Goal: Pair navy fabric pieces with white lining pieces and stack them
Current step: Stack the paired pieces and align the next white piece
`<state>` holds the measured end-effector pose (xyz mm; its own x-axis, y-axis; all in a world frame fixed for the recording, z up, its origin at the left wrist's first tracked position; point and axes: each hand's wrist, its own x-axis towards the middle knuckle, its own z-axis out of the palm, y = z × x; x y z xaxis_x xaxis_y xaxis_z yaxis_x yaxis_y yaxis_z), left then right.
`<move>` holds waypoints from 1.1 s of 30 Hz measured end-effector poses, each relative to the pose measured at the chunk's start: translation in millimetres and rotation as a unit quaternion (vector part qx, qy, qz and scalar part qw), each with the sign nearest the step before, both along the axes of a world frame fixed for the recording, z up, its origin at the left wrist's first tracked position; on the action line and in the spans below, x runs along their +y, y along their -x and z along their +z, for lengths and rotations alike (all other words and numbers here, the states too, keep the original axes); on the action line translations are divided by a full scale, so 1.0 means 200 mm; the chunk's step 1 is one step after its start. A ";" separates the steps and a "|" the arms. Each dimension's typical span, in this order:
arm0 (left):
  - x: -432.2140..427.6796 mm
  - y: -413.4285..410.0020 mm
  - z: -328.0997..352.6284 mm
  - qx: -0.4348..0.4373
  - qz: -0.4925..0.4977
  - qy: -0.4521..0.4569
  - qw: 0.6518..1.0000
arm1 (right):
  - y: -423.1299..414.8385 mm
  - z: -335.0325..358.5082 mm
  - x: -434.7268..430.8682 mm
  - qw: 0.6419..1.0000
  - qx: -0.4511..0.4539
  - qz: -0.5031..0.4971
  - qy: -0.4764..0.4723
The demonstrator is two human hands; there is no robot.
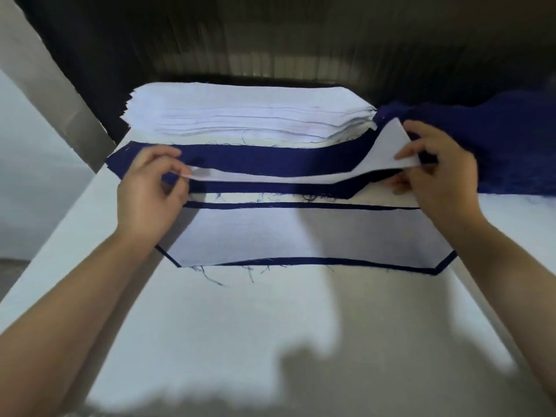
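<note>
My left hand (150, 188) pinches the left end of a white lining piece (270, 176), and my right hand (436, 173) pinches its raised right end. The lining hangs just above a navy fabric piece (264, 158) that lies flat across the table. In front of them a finished pair (301, 233) lies flat, white lining on top with a navy border showing around it. Behind, a thick stack of white lining pieces (240, 112) stands at the back of the table. A heap of navy fabric pieces (496, 145) lies at the right.
The white table (240, 326) stretches toward me below the paired piece. A grey beam (51, 85) slants along the left edge. A dark wall rises behind the stacks. Loose navy threads trail from the fabric edges.
</note>
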<state>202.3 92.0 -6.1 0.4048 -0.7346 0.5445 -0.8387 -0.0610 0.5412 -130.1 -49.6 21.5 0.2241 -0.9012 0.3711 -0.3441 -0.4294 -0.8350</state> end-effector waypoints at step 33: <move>0.33 0.05 -0.03 0.148 -0.001 -0.051 0.988 | 0.30 -0.18 0.22 0.992 0.087 -0.085 -0.038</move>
